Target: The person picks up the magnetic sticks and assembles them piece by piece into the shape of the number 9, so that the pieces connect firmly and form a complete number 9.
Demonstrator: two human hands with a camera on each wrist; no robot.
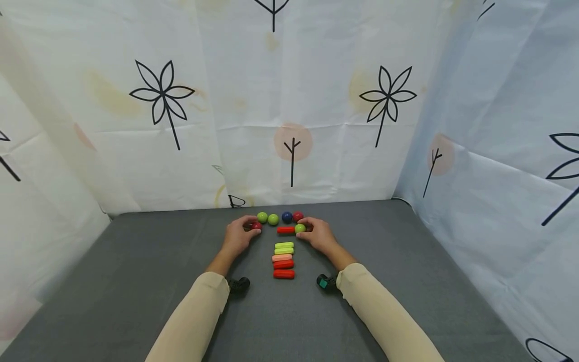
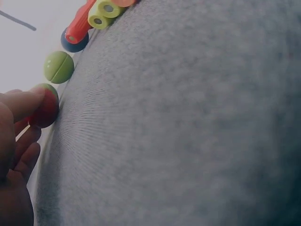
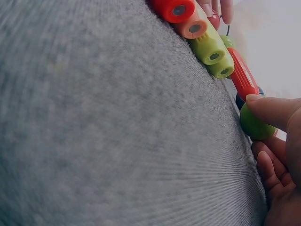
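My left hand (image 1: 237, 237) pinches a red ball (image 1: 257, 226) between thumb and fingers at the left of the group; the left wrist view shows this red ball (image 2: 47, 109) close up. On the other side, my right hand (image 1: 320, 235) holds a green ball (image 1: 300, 228), with the thumb on top of it in the right wrist view. That green ball is at the right end of a red rod (image 1: 285, 230) lying crosswise. Behind are two green balls (image 1: 273, 219), a blue ball (image 1: 287, 217) and another red ball (image 1: 297, 216).
Nearer me, short rods lie in a column: two yellow-green rods (image 1: 284, 251), a pink rod (image 1: 282, 258) and two red rods (image 1: 283, 274). Grey discs show in their ends. Grey cloth (image 1: 384, 301) covers the table; a patterned white curtain (image 1: 334, 166) hangs behind it.
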